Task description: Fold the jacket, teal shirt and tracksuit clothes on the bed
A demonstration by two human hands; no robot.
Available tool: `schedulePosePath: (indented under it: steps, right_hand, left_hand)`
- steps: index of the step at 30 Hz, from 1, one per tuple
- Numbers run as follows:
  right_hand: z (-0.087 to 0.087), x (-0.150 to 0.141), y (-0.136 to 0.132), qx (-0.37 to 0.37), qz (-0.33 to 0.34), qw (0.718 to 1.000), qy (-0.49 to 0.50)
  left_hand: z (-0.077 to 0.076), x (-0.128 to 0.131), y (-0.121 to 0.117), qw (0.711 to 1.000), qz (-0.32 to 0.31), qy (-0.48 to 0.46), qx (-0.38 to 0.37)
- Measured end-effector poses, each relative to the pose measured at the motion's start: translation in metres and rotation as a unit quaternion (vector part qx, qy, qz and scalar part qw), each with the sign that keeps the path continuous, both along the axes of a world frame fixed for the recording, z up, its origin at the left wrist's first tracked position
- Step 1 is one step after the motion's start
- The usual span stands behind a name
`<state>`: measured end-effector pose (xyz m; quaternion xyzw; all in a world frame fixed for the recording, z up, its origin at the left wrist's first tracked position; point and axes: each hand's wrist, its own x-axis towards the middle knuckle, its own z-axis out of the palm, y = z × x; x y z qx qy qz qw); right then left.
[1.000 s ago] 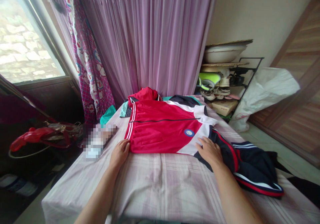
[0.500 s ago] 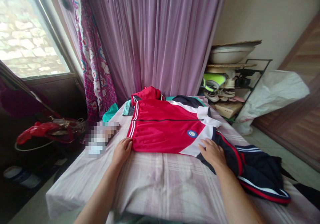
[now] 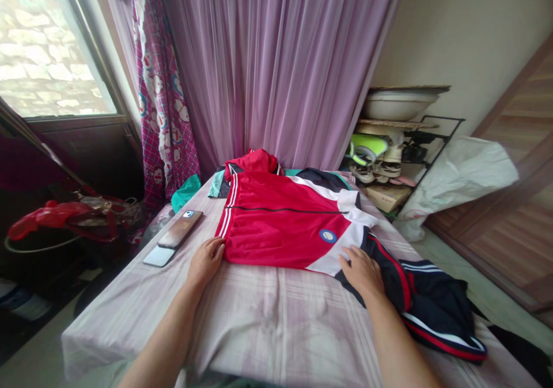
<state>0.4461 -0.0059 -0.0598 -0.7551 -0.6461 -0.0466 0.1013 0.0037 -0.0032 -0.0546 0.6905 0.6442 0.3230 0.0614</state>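
Observation:
A red, white and navy zip-up track jacket (image 3: 276,232) lies spread flat on its side across the bed, its striped hem to the left and its collar to the right. At the near corner of the hem rests my left hand (image 3: 207,258), fingertips touching the red fabric, not closed round it. My right hand (image 3: 362,270) lies open on the white panel by the near sleeve, fingers apart. That navy sleeve (image 3: 436,301) with red and white stripes stretches out to the right. A round blue badge (image 3: 328,236) shows on the chest.
Two phones (image 3: 180,229) lie on the plaid sheet (image 3: 259,319) at left. Behind the jacket are a bundled red garment (image 3: 254,162) and dark clothing (image 3: 322,177). Purple curtains (image 3: 276,71) hang beyond. A shoe rack (image 3: 389,163) and a white plastic bag (image 3: 458,180) stand at right.
The view has shifted slightly, so the scene sits a little further left. Both hands stay at the same places on the jacket, which keeps its shape.

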Motion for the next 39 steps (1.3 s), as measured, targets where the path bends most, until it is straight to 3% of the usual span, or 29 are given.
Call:
schedulePosePath:
  steps: [9, 18, 23, 29, 39]
  right_hand:
    - [-0.006, 0.011, 0.006, -0.023, 0.02, 1.0, 0.006]
    - [0.001, 0.001, 0.0, -0.015, 0.004, 1.0, 0.0]
    - [-0.002, 0.003, 0.001, 0.005, 0.015, 1.0, 0.002]
    - [-0.005, 0.005, 0.002, 0.023, 0.027, 0.999, 0.013]
    - [-0.004, 0.004, 0.001, 0.025, 0.018, 0.999, 0.025]
  left_hand:
    - [0.0, -0.001, 0.0, 1.0, -0.003, 0.006, -0.005]
    - [-0.006, -0.002, 0.001, 0.996, 0.068, 0.066, -0.01]
    - [-0.001, 0.001, -0.003, 0.989, 0.105, 0.099, -0.035]
    - [0.004, 0.002, -0.006, 0.99, 0.096, 0.097, -0.045]
    - [-0.01, -0.01, 0.004, 0.995, 0.071, 0.072, -0.004]
